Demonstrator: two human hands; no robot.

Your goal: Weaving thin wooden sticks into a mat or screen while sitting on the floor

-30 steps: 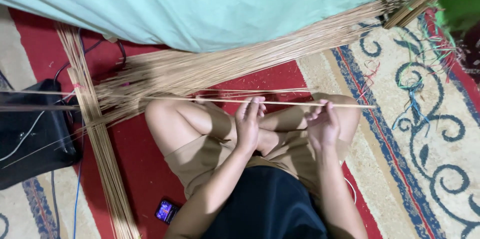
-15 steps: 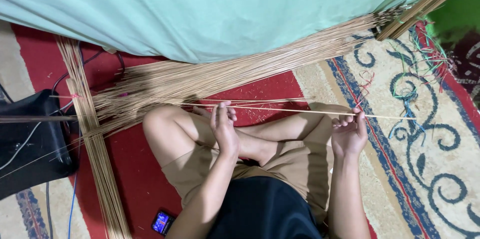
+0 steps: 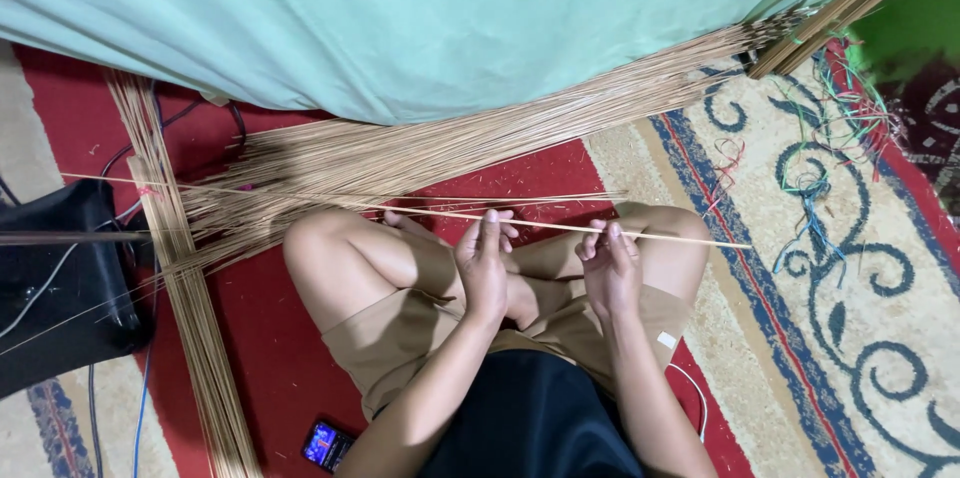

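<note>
Since half a second ago my right hand (image 3: 612, 273) has come back in toward the left hand (image 3: 484, 268); it was out wide along the stick (image 3: 560, 226), and now the two sit close together over my crossed legs. The view has also swung a little to the right.

As for progress, I judge the work is in its middle. A big fan of sticks (image 3: 450, 153) lies loose on the red rug (image 3: 255, 338) under the green cloth (image 3: 420, 18), and a long bundle (image 3: 185, 288) runs down the left side. Only one stick is in hand.

Both hands are mostly closed, fingertips pinched on that thin stick, which lies nearly level just above my knees, its long end reaching past the right knee. A phone (image 3: 326, 444) lies by my left hip, and a black bag (image 3: 60, 278) sits farther left.
</note>
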